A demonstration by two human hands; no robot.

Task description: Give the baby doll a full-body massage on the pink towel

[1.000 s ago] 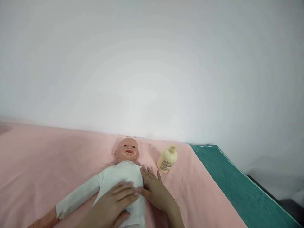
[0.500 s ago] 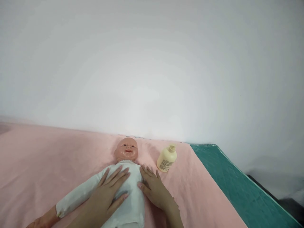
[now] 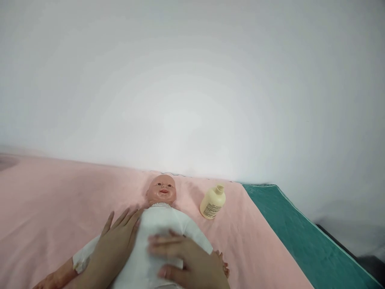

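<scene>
A baby doll (image 3: 162, 220) in a white long-sleeved top lies on its back, head toward the wall. My left hand (image 3: 116, 237) rests with fingers spread along the doll's shoulder and upper arm, on the left of its chest. Over the doll's lower chest is my right hand (image 3: 186, 257), fingers apart and blurred by motion; whether it touches the cloth I cannot tell. Neither hand grips anything. A pale yellow bottle (image 3: 213, 202) with printed text stands to the right of the doll's head.
A pink sheet (image 3: 60, 200) lies under the doll and bottle. Beyond its right edge shows a green cover (image 3: 297, 228). A plain white wall (image 3: 192, 88) rises behind, and a dark object (image 3: 371, 265) sits at the far right.
My left hand has slid left from the chest to the doll's shoulder. My right hand has moved from the doll's other shoulder down and inward over the chest, uncovering that arm.
</scene>
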